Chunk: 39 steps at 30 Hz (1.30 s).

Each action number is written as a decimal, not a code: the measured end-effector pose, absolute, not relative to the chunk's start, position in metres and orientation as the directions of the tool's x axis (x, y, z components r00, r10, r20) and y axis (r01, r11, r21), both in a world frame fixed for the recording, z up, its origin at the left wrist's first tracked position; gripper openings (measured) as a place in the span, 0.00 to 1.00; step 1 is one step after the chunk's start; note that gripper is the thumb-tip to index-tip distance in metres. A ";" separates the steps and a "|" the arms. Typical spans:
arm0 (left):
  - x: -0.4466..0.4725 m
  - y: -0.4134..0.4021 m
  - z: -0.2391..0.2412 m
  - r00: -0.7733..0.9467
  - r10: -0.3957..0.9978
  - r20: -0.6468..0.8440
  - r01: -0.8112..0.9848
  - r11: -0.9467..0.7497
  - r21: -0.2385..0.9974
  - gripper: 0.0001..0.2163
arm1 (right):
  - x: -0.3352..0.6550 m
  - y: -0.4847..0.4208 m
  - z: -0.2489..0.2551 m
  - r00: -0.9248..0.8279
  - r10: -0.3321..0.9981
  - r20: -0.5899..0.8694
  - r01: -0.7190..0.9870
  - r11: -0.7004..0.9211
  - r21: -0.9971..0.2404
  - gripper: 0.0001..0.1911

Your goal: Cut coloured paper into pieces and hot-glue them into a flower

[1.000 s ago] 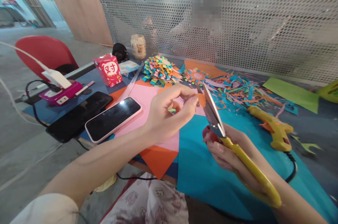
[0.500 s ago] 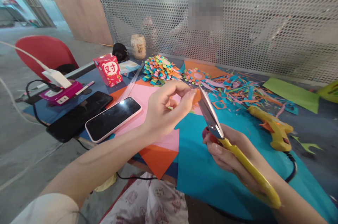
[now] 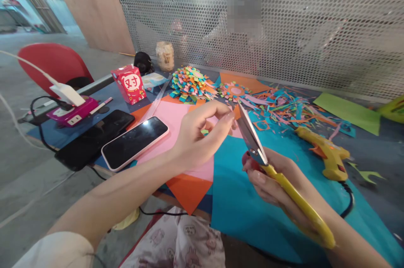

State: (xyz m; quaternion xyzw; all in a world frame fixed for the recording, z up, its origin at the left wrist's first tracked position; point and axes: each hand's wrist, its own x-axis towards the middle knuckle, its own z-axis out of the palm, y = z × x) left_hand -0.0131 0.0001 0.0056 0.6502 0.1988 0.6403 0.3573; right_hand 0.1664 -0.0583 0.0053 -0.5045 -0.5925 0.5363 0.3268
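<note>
Mesh screen (image 3: 315,3): perforated metal, standing behind the table, a blurred person beyond it.
Table (image 3: 378,150): dark blue, spread with a pink sheet (image 3: 202,171), an orange sheet (image 3: 189,194) and a large blue sheet (image 3: 240,200).
Jar (image 3: 165,56): upright at the far edge, close to the screen; its contents cannot be made out.
Red box (image 3: 130,85): upright, a white disc with lettering on its front; whatever is inside is hidden.
Packet (image 3: 154,79): pale blue and white, flat beside the red box, contents unseen.
Purple socket block (image 3: 73,114): a white charger (image 3: 67,94) and a black plug sit in it.
Left hand (image 3: 205,131): thumb and forefinger pinching the orange piece.
Orange piece (image 3: 237,112): small paper, held up above the sheets, between the left fingertips and the blades.
Right hand (image 3: 284,167): fingers wrapped around the handles of the scissors (image 3: 252,137), blades pointing up and away.
Fringed paper ball (image 3: 192,83): multicoloured, at the back, a flatter paper flower (image 3: 236,91) just right of it.
Paper strips (image 3: 290,106): loosely heaped on the table, behind the yellow glue gun (image 3: 331,154).
</note>
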 end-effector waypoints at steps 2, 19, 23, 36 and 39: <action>-0.013 0.000 0.006 0.093 0.722 0.685 -0.193 -0.662 0.724 0.09 | 0.167 -0.058 0.004 -0.292 0.944 -0.154 0.251 -0.080 -0.965 0.24; -0.011 -0.002 0.009 0.132 0.727 0.674 -0.119 -0.663 0.739 0.09 | 0.172 -0.053 -0.003 -0.339 0.937 -0.081 0.245 0.004 -0.970 0.22; -0.011 -0.002 0.008 0.134 0.712 0.689 -0.119 -0.679 0.725 0.09 | 0.178 -0.048 -0.010 -0.397 0.916 -0.055 0.270 0.060 -0.961 0.21; -0.011 -0.003 0.008 0.156 0.731 0.665 -0.082 -0.661 0.746 0.09 | 0.165 -0.058 0.003 -0.302 0.947 -0.108 0.241 -0.034 -0.970 0.25; -0.011 -0.003 0.007 0.168 0.751 0.639 -0.085 -0.634 0.768 0.10 | 0.164 -0.059 0.001 -0.263 0.959 -0.110 0.223 -0.051 -0.973 0.25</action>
